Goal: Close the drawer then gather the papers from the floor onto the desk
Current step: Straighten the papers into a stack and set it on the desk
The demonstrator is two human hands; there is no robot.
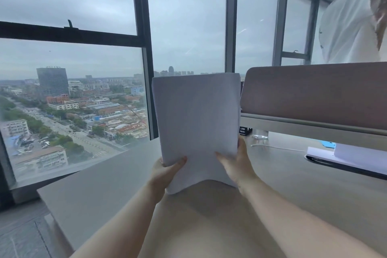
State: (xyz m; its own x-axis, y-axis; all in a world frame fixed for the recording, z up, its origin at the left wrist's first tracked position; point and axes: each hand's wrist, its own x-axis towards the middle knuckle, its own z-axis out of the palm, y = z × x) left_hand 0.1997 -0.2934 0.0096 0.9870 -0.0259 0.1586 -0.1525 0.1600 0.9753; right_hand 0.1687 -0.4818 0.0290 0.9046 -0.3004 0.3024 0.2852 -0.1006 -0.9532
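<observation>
Papers (196,119) held upright as one stack above the table (117,176), lower edge bowed upward in the middle; left hand (167,170) closed on the lower left corner, thumb across the front; right hand (236,163) closed on the lower right edge, fingers behind the sheets; clear glass (260,133) on the table beyond the stack, contents not discernible; partition screen (314,94) at right; window (73,81) at left.

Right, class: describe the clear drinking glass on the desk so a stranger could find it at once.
Start at the tall window, then come down to the grey desk. At its far edge, under the brown partition, stands the glass, right of a small black box. It alone is see-through.
</observation>
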